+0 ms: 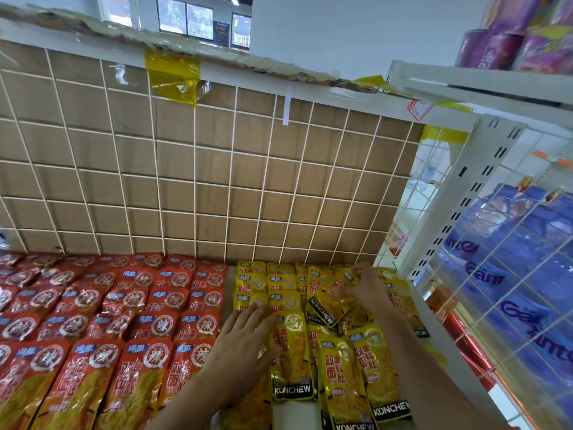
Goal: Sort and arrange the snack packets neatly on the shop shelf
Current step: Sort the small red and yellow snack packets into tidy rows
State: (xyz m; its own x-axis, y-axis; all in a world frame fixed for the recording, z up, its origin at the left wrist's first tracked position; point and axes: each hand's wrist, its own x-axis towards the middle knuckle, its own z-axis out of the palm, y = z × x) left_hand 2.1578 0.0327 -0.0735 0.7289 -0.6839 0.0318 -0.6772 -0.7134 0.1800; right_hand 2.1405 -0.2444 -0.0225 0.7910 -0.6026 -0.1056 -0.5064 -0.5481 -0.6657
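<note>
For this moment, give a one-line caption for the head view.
Left hand flat on yellow packets, right hand gripping jumbled ones beside red packets.

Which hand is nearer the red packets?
Left. The left hand lies flat on yellow packets right beside the red packets; the right hand is farther right, among yellow ones.

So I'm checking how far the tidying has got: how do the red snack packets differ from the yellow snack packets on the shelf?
The red snack packets lie in even overlapping rows; the yellow snack packets are partly jumbled, some tilted. The red ones fill the left side untouched; the yellow ones sit on the right, with the left hand flat on them and the right hand gripping some. Both share the same shape and print layout.
</note>
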